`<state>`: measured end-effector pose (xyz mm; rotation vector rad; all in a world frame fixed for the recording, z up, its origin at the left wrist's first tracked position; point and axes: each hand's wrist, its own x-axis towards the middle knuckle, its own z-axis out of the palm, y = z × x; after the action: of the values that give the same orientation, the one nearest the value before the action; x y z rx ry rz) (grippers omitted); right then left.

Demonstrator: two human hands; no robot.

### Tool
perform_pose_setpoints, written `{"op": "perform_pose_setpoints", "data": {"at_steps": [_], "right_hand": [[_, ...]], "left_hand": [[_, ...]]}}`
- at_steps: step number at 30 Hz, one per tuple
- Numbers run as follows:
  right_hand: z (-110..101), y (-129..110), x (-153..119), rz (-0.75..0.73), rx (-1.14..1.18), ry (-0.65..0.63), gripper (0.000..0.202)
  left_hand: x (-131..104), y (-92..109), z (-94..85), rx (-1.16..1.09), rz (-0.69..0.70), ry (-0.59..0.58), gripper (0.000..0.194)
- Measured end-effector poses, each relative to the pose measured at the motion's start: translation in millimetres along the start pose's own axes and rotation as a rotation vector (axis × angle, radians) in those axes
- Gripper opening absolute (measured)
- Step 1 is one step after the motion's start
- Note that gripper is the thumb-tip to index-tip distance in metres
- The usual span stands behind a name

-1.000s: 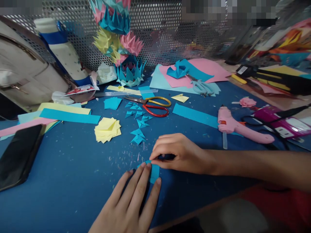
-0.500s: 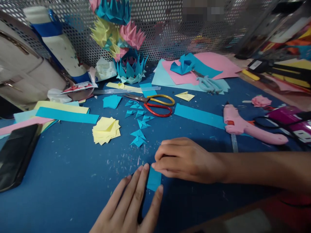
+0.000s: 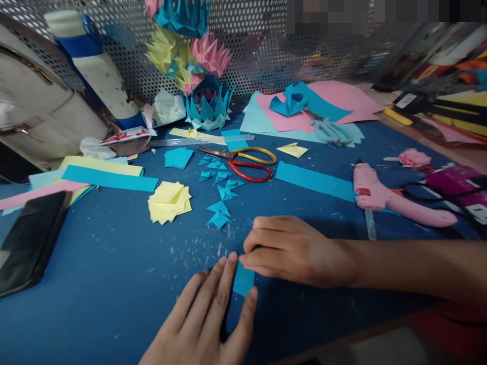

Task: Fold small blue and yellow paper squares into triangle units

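Left hand [image 3: 209,314] palm-down, fingers extended and loosely spread, thumb out to the side; nothing clasped. Right hand [image 3: 289,251] curled, tips bunched at the far end of the blue paper piece [image 3: 243,283]; pinching or only pressing, can't tell, contact hidden.

Blue paper piece lies flat on the surface [image 3: 125,274], in the gap between left fingertips and left thumb, just near side of the right fingertips. Visible part longer than wide, long axis running roughly away from the person, about in line with the left fingers and across the right forearm. Both hands at it: left along its left side, thumb by the near right corner, right at the far end. Neither clearly nearer.

Beyond the left fingertips: folded blue triangles [image 3: 218,207] in a loose line, then red-and-yellow-handled scissors [image 3: 228,155], well apart from both hands. Left of the triangles, ahead of the left hand: yellow paper stack [image 3: 170,202]. Beyond the right hand: blue strip [image 3: 314,180], its far-right end under the pink glue gun [image 3: 380,198]. Far left of the left hand: black phone [image 3: 32,241], by colored strips [image 3: 110,177].
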<state>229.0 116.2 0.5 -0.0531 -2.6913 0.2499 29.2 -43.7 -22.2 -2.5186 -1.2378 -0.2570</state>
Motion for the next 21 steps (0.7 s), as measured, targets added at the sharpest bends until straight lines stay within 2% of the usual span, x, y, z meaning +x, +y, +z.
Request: {"op": "perform_pose_setpoints", "data": {"at_steps": [4,11,21], "right_hand": [[0.4,2.0,0.0,-0.021,-0.022,0.029,0.030],[-3.8,8.3,-4.3,0.060,0.159,0.000,0.021],[-2.4,4.7,-2.7,-0.067,-0.071,0.007,0.027]], "left_hand": [[-0.2,-3.6,1.6,0.023,0.042,0.022,0.042],[-0.9,-2.7,0.4,0.026,0.025,0.019,0.046],[-0.8,-3.7,1.1,0.009,0.052,0.011,0.052]]}}
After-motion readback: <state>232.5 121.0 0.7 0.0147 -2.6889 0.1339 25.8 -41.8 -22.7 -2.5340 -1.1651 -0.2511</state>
